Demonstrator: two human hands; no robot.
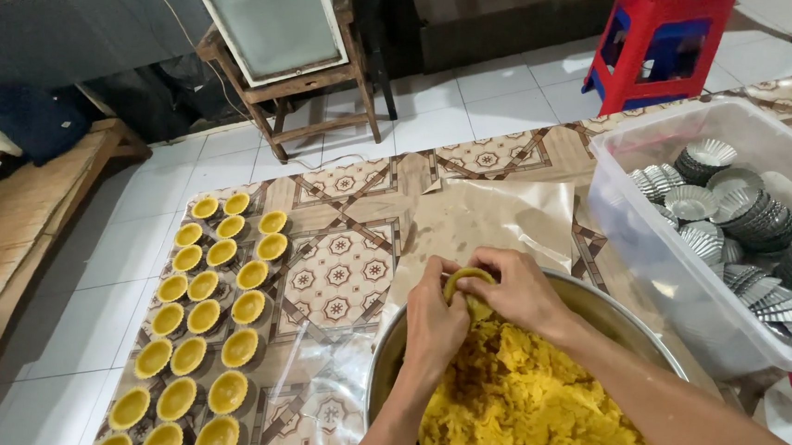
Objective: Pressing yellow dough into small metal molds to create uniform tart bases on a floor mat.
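**Hands press dough into a tart mould**

Both hands, left hand (432, 317) and right hand (516, 290), close around a dough-lined mould (468, 281) above the near metal bowl (606, 303) of yellow dough (520, 400); even thumb pressure should keep the walls uniform. Filled shells (200, 315) line the left, and empty tins (749, 216) fill the tub on the right.

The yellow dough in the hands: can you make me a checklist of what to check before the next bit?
1. Both hands on the mould: ok. Left hand and right hand press together around a small dough-lined mould.
2. Dough spread evenly inside: cannot tell, fingers hide it.
3. More dough ready: ok. The metal bowl holds plenty of yellow dough.
4. Empty moulds nearby: ok. The clear plastic bin holds stacks of fluted tins.
5. Room beside the finished shells: ok. The rows of filled moulds leave bare patterned floor covering next to them.
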